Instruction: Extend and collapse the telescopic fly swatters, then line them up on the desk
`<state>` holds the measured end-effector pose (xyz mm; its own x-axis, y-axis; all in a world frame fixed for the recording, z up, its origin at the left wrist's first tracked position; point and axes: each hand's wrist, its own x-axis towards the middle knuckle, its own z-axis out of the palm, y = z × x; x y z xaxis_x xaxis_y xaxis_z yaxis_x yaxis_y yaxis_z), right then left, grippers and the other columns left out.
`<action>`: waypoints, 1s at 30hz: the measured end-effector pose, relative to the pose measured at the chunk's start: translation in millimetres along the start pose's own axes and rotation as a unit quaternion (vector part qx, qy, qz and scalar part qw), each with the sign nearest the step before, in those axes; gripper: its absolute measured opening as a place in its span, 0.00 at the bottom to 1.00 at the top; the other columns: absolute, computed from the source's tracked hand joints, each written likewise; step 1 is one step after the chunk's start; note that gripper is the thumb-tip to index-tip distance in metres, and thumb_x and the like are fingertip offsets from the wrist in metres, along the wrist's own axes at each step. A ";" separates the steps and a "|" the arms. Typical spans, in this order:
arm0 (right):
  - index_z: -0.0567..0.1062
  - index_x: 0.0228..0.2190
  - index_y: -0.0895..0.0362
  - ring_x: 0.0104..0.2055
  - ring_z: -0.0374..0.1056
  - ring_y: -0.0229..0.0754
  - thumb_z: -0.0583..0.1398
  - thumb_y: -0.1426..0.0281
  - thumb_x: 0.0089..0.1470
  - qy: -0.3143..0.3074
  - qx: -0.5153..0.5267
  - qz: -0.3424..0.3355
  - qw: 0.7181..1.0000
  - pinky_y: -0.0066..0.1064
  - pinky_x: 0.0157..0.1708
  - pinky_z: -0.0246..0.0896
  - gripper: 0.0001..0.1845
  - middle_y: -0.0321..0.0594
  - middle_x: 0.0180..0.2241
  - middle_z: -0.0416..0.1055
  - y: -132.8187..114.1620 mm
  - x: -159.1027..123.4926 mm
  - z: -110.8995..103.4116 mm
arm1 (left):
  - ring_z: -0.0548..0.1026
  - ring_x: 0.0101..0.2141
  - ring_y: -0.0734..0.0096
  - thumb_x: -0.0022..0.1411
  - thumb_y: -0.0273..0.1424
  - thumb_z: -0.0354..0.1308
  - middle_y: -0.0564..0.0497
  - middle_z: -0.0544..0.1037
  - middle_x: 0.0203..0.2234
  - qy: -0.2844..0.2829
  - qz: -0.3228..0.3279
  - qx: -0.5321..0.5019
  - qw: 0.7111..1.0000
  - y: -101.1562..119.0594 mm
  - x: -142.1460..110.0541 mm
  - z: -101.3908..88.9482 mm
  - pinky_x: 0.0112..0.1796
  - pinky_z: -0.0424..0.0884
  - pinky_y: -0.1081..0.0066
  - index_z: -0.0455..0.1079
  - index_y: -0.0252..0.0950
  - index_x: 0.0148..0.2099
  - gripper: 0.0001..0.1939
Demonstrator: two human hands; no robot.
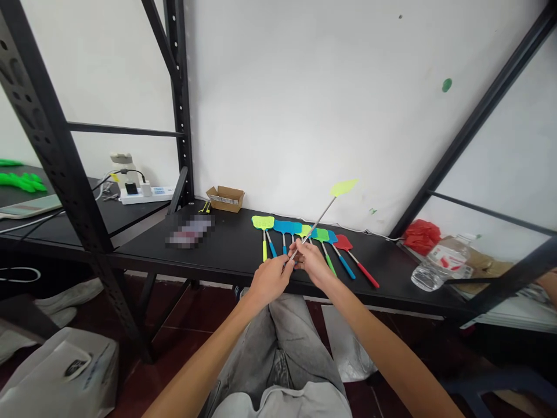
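Observation:
Both my hands hold one fly swatter with a yellow-green head (343, 188) and a thin metal rod, tilted up and to the right above the shelf. My left hand (272, 278) is closed around its lower end, where the handle is mostly hidden. My right hand (310, 261) pinches the rod just above. Behind and beside my hands, several more swatters lie side by side on the black shelf. They include a yellow one (263, 223) at the left, blue ones (288, 227), a green one (321, 234) and a red one (343, 242) at the right end.
A small open cardboard box (226, 199) stands at the back left of the black shelf (235, 249), near a blurred flat packet (191, 231). To the right are a plastic bottle (444, 261) and a red bag (422, 235). Black metal posts (56, 145) frame the left side.

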<state>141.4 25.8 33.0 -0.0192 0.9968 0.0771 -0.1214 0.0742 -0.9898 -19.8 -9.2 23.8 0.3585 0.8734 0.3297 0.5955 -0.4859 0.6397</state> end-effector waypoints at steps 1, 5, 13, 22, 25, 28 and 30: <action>0.76 0.27 0.56 0.24 0.66 0.36 0.66 0.47 0.45 -0.009 -0.008 -0.001 1.000 0.26 0.21 0.59 0.24 0.40 0.27 0.74 3.2 -3.4 5.0 | 0.73 0.29 0.63 0.70 0.41 0.41 0.49 0.75 0.26 0.002 0.002 0.003 1.000 -0.9 -0.2 0.1 0.29 0.54 0.71 0.68 0.40 0.34 0.19; 0.75 0.23 0.58 0.23 0.65 0.35 0.67 0.46 0.43 -0.006 -0.030 -0.008 0.999 0.25 0.20 0.57 0.26 0.43 0.26 0.75 6.5 -3.9 6.7 | 0.75 0.34 0.57 0.70 0.42 0.40 0.46 0.77 0.29 -0.006 -0.012 0.052 0.999 -3.6 -1.8 -2.8 0.30 0.55 0.71 0.69 0.40 0.35 0.20; 0.74 0.22 0.57 0.26 0.67 0.38 0.71 0.52 0.40 0.092 0.032 -0.019 0.995 0.26 0.21 0.59 0.22 0.41 0.27 0.74 -20.9 25.9 -28.2 | 0.76 0.33 0.56 0.71 0.44 0.37 0.47 0.77 0.29 -0.045 0.013 0.129 0.991 -5.4 -2.8 -24.5 0.30 0.61 0.70 0.69 0.42 0.37 0.21; 0.74 0.24 0.57 0.24 0.67 0.36 0.68 0.58 0.50 0.126 0.086 -0.007 0.988 0.26 0.21 0.61 0.16 0.37 0.25 0.73 -31.0 41.7 -44.8 | 0.75 0.33 0.55 0.70 0.44 0.37 0.46 0.76 0.29 -0.054 0.012 0.151 0.987 -16.9 -5.5 -41.0 0.30 0.60 0.69 0.69 0.42 0.37 0.22; 0.74 0.26 0.58 0.24 0.69 0.36 0.65 0.61 0.55 0.145 0.095 -0.014 0.985 0.25 0.20 0.63 0.14 0.38 0.26 0.75 -32.7 39.1 -54.3 | 0.75 0.32 0.55 0.70 0.45 0.39 0.46 0.77 0.30 -0.054 -0.001 0.158 0.986 -27.7 -9.2 -52.0 0.29 0.58 0.69 0.70 0.42 0.36 0.21; 0.73 0.27 0.58 0.25 0.70 0.37 0.62 0.64 0.59 0.136 0.097 -0.012 0.986 0.25 0.21 0.65 0.12 0.40 0.28 0.76 -33.9 39.2 -65.5 | 0.74 0.33 0.56 0.69 0.45 0.39 0.47 0.77 0.30 -0.051 -0.003 0.146 0.988 -37.5 -10.9 -60.9 0.29 0.57 0.70 0.71 0.43 0.36 0.21; 0.72 0.27 0.58 0.24 0.70 0.36 0.59 0.67 0.61 0.152 0.122 -0.008 0.981 0.25 0.21 0.66 0.12 0.40 0.27 0.76 -33.9 41.2 -76.0 | 0.74 0.32 0.57 0.69 0.45 0.40 0.48 0.76 0.29 -0.055 0.002 0.141 0.989 -44.4 -11.6 -66.6 0.29 0.56 0.70 0.71 0.44 0.35 0.21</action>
<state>220.1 66.5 60.7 0.2759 0.9611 0.0160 -0.3534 0.1169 -0.9281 -98.2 4.4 37.8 0.4289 0.8698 0.2438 0.7644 -0.4933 0.4152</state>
